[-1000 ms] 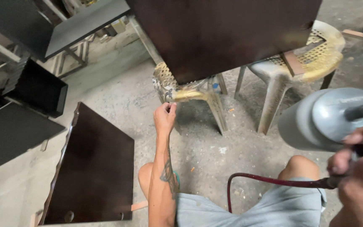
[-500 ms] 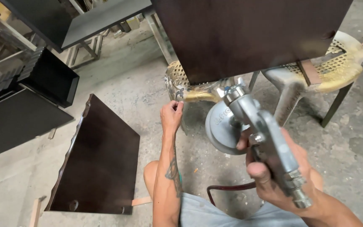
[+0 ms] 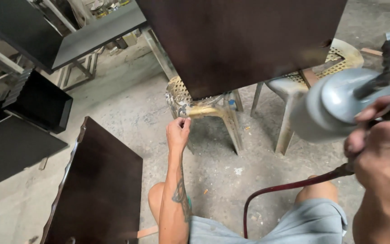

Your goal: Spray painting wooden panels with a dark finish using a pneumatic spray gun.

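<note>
Spray gun fills the right side of the frame, a grey metal one with a round cup, close to the camera and a bit blurred. Right hand is wrapped around its grip at the right edge, fingers curled tight on it. A dark red hose runs from under that hand down toward the bottom middle, curving past the knee and the grey shorts.

Left hand sits about centre frame, arm stretched up from the bottom, fingers pinched on the front edge of a paint-spattered plastic chair. That chair is yellowish and perforated, and a second chair just like it stands to its right, partly behind the gun's cup.

Big dark brown panel lies across both chairs and takes up the top middle of the frame, its near edge right above the left hand. Looks glossy, but I can't tell if it's wet.

Another dark brown panel stands in the lower left, near the left arm but not touching it. More black boards are stacked along the left edge, and a flat dark board rests on a metal stand in the upper left. Floor is rough grey concrete with specks and small debris.
</note>
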